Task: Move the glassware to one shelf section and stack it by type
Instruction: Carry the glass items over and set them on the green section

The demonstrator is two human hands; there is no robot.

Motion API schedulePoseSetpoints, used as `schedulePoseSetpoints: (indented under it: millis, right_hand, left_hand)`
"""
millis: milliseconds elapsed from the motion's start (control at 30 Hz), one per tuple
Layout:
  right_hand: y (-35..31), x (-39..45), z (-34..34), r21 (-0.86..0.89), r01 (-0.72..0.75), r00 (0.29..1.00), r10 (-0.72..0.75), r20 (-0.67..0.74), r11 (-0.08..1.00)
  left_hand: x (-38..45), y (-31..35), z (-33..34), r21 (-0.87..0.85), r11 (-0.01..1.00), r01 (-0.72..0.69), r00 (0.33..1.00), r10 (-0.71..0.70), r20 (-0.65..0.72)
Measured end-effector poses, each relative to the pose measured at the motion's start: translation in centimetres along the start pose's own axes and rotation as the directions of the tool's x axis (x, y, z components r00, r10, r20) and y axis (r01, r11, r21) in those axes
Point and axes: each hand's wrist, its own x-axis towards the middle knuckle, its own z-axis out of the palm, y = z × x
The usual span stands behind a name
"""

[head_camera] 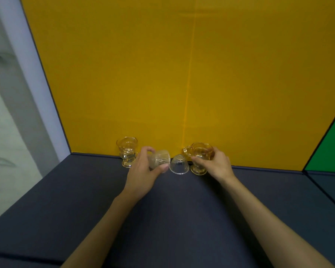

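footed mugs (126, 151): clear glass, glossy, smooth | small cups (179, 164): clear ribbed glass, shiny | shelf (85, 200): dark grey, matt, cloth-like | back panel (182, 74): yellow, matt, smooth

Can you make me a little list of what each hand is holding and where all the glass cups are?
left hand: holds a small clear ribbed glass cup, tipped on its side
right hand: grips a footed clear glass mug with a handle, upright
between the hands: another small clear ribbed glass cup, upside down on the shelf
far left: a footed clear glass mug, upright, untouched
shelf: dark grey surface
back wall: yellow panel
stacked yet: no
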Motion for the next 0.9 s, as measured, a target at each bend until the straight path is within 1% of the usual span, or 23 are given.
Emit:
schedulePoseSetpoints:
  millis: [67, 100, 133, 200, 367, 500, 733, 900]
  right_hand:
    - [-0.1, -0.7, -0.4, -0.021, 0.019, 1.000, -0.019, -0.024, 1.000]
    - [-0.1, -1.1, -0.6, -0.026, 0.024, 0.999, -0.025, -0.035, 0.999]
    - [-0.1, -1.5, -0.8, -0.032, 0.019, 0.999, -0.020, -0.049, 0.999]
    - [-0.1, -2.4, -1.3, -0.029, 0.004, 0.996, -0.007, -0.088, 1.000]
    - [-0.6, -4.4, -3.3, 0.004, -0.014, 0.980, 0.014, -0.198, 1.000]
    - [-0.6, -6.0, -6.0, 0.011, -0.029, 0.970, 0.031, -0.242, 1.000]
    - [1.4, -10.4, -12.6, 0.097, -0.042, 0.949, 0.070, -0.307, 0.994]
    - [3.7, -13.6, -18.3, 0.062, -0.097, 0.916, 0.114, -0.385, 0.993]
  left_hand:
    - [0.2, 0.8, -0.3, -0.263, 0.963, 0.063, 0.998, -0.058, 0.026]
    - [0.3, 1.2, -0.5, -0.358, 0.930, 0.083, 0.996, -0.070, 0.050]
    - [0.4, 1.6, -0.6, -0.430, 0.898, 0.094, 0.995, -0.071, 0.069]
    - [0.4, 2.3, -0.5, -0.498, 0.860, 0.110, 0.993, -0.070, 0.099]
    - [0.8, 3.7, 1.4, -0.581, 0.802, 0.138, 0.983, -0.037, 0.182]
    - [1.0, 5.2, 4.0, -0.623, 0.769, 0.145, 0.975, -0.003, 0.223]
    - [0.1, 9.5, 9.8, -0.673, 0.734, 0.086, 0.957, 0.127, 0.261]
    - [-1.7, 13.7, 13.8, -0.652, 0.758, 0.029, 0.909, 0.252, 0.333]
